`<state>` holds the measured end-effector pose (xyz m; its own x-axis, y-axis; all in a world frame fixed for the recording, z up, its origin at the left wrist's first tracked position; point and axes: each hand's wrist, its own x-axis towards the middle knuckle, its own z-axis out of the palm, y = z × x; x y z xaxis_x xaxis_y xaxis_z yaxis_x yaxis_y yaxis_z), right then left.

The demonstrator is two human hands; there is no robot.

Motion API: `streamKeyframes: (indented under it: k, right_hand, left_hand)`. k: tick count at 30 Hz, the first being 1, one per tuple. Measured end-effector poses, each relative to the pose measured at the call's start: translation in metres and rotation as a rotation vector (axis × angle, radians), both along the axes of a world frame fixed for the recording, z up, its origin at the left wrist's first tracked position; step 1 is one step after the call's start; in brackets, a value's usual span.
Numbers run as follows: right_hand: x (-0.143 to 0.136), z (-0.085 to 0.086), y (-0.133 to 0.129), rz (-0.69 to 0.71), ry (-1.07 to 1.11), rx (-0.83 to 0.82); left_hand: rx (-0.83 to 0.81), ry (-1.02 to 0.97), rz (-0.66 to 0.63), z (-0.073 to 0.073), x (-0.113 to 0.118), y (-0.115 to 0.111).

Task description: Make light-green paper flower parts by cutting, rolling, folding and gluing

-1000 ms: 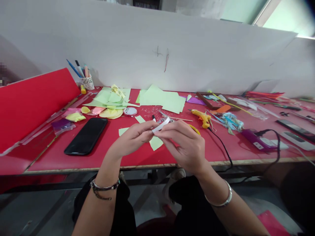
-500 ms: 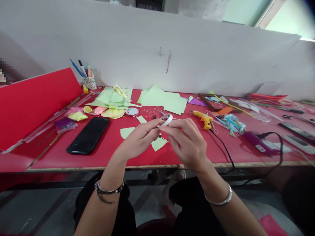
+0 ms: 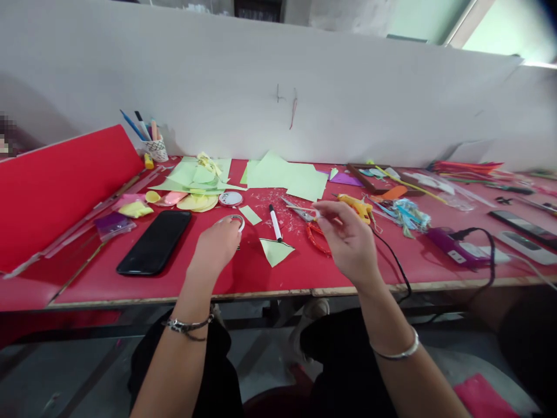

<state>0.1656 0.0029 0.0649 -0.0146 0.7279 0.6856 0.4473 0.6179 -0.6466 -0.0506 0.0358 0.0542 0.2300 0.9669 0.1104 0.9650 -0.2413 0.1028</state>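
Note:
My left hand is closed on a white ring that looks like a roll of tape, just above the table. My right hand is raised to the right, thumb and fingers pinching a thin pale stick; a small white bit shows at the fingertips. Below and beyond it lie scissors with orange-red handles, partly hidden by the hand. Between the hands lie a white marker with a black cap, a pale green paper piece with a dark-lined edge, and a small green paper strip.
A black phone lies left of my left hand. Green paper sheets are at the back. To the right are a yellow glue gun with its cord, tassels and a purple power strip. A red board stands left.
My hands, together at the white ring before, have moved apart. The left carries the ring down and left; the right has shifted right with the thin stick. The marker and scissors are uncovered.

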Motion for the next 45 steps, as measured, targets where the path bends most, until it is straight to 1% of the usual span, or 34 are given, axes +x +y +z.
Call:
streamKeyframes:
  k: [1, 3, 4, 5, 6, 7, 9, 11, 12, 14, 16, 18, 21, 23, 26, 29, 35, 37, 43, 45]
  right_hand:
    - [0.001, -0.008, 0.006, 0.025, 0.032, -0.031]
    - [0.005, -0.021, 0.016, 0.068, 0.072, -0.113]
    - [0.007, -0.027, 0.02, 0.078, 0.082, -0.148]
    - [0.009, -0.032, 0.023, 0.081, 0.084, -0.179]
    - [0.011, -0.036, 0.025, 0.076, 0.084, -0.201]
    - [0.012, -0.04, 0.027, 0.068, 0.084, -0.218]
    - [0.014, -0.047, 0.03, 0.055, 0.103, -0.236]
    - [0.016, -0.051, 0.031, 0.053, 0.123, -0.22]
    - [0.017, -0.052, 0.031, 0.059, 0.106, -0.206]
    - [0.019, -0.053, 0.03, 0.083, -0.005, -0.185]
    - [0.022, -0.052, 0.028, 0.107, -0.157, -0.188]
    - [0.023, -0.052, 0.026, 0.136, -0.263, -0.209]
    - [0.022, -0.053, 0.023, 0.201, -0.341, -0.264]
    - [0.02, -0.054, 0.022, 0.238, -0.374, -0.306]
    - [0.017, -0.056, 0.02, 0.26, -0.41, -0.34]
    - [0.016, -0.057, 0.018, 0.265, -0.486, -0.335]
    - [0.018, -0.055, 0.012, 0.245, -0.591, -0.32]
    - [0.017, -0.055, 0.012, 0.221, -0.592, -0.329]
    - [0.01, -0.062, 0.015, 0.112, -0.544, -0.335]
    - [0.009, -0.063, 0.015, 0.089, -0.552, -0.329]
  left_hand:
    - [0.06, 0.054, 0.017, -0.002, 0.005, 0.0]
    - [0.196, 0.076, 0.004, -0.003, 0.018, -0.002]
    - [0.209, 0.043, -0.058, -0.004, 0.027, -0.005]
    - [0.167, 0.004, -0.174, -0.005, 0.035, -0.008]
    - [0.09, -0.017, -0.277, -0.006, 0.044, -0.01]
    - [0.031, -0.016, -0.318, -0.008, 0.052, -0.013]
    - [-0.032, 0.044, -0.325, -0.014, 0.066, -0.017]
    - [-0.05, 0.06, -0.305, -0.02, 0.071, -0.017]
    - [-0.056, 0.05, -0.305, -0.023, 0.07, -0.015]
    - [-0.075, -0.014, -0.32, -0.025, 0.065, -0.012]
    - [-0.108, -0.127, -0.323, -0.024, 0.057, -0.008]
    - [-0.182, -0.289, -0.359, -0.024, 0.051, -0.008]
    - [-0.314, -0.503, -0.39, -0.025, 0.046, -0.01]
    - [-0.338, -0.567, -0.372, -0.029, 0.046, -0.013]
    - [-0.352, -0.595, -0.365, -0.033, 0.045, -0.018]
    - [-0.353, -0.602, -0.386, -0.036, 0.04, -0.026]
    - [-0.225, -0.5, -0.367, -0.042, 0.032, -0.038]
    - [-0.184, -0.487, -0.363, -0.045, 0.032, -0.04]
    - [-0.088, -0.471, -0.259, -0.051, 0.034, -0.041]
    - [-0.054, -0.439, -0.252, -0.052, 0.035, -0.042]
